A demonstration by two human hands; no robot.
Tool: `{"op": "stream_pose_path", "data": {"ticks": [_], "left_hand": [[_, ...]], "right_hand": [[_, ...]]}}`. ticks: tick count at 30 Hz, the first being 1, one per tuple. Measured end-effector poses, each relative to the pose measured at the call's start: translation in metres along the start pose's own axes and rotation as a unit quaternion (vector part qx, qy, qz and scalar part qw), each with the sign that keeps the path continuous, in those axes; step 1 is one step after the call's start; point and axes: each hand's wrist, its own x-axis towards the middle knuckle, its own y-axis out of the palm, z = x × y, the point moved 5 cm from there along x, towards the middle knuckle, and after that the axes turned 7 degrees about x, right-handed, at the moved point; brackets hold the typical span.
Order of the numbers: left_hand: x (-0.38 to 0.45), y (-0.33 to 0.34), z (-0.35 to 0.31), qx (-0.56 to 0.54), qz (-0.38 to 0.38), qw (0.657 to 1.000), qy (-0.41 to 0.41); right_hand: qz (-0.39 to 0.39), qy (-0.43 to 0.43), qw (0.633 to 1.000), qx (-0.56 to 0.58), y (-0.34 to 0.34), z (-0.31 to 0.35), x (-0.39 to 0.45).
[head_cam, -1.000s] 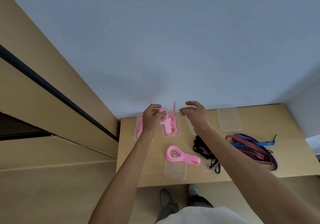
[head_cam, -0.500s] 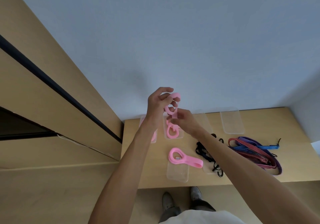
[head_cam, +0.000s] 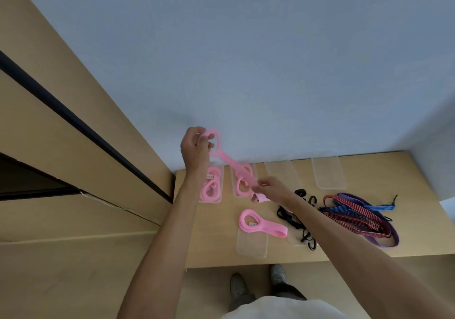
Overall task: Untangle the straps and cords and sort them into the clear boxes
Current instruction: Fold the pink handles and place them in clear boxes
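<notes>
Pink strap (head_cam: 227, 161) is stretched taut between both hands, raised above the bench (head_cam: 384, 244) at frame centre. Left hand (head_cam: 195, 150), the higher one, grips its looped upper end with curled fingers. Right hand (head_cam: 272, 188), lower and to the right, pinches the other end, a short tail hanging below it. Holding it at full length appears meant to pull out twists and confirm it is free of the others before boxing.

Directly beneath lie two clear boxes along the back edge: the left box (head_cam: 220, 199) holds a coiled pink strap, the next box (head_cam: 235, 190) holds another pink loop, partly hidden by the stretched strap. Two empty clear boxes (head_cam: 328, 173) sit further right. A folded pink strap (head_cam: 261, 225) rests partly on a nearer clear box (head_cam: 251, 247).

Unsorted: black cords (head_cam: 299, 217) under the right forearm, and a tangle of red, blue and purple straps (head_cam: 357, 216) at right. Right forearm crosses above the black cords, obstructing reach to them.
</notes>
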Motion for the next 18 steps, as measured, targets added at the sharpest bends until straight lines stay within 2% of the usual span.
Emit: {"op": "stream_pose_path", "data": {"ticks": [2,5,7,9,11,14,18], "left_hand": [[-0.011,0.013,0.016,0.085,0.059,0.994,0.026],[-0.031,0.033,0.04,0.153,0.174,0.972,0.042],[-0.04,0.042,0.055,0.154,0.243,0.958,0.009],[-0.044,0.044,0.067,0.111,0.275,0.953,-0.064],[-0.046,0.043,0.073,0.09,0.27,0.953,-0.102],[-0.045,0.042,0.071,0.106,0.231,0.963,-0.085],[-0.039,0.026,0.058,0.128,0.078,0.987,-0.055]], "right_hand": [[-0.01,-0.01,0.999,0.038,0.0,0.01,0.001],[-0.007,-0.02,0.991,0.129,0.004,0.032,0.005],[0.0,-0.03,0.981,0.19,0.006,0.045,0.008],[-0.008,-0.036,0.978,0.204,0.006,0.051,0.01],[-0.019,-0.034,0.982,0.186,0.006,0.051,0.011],[-0.048,-0.015,0.994,0.099,0.006,0.046,0.013],[-0.078,0.068,0.994,-0.029,0.005,0.031,0.007]]}}
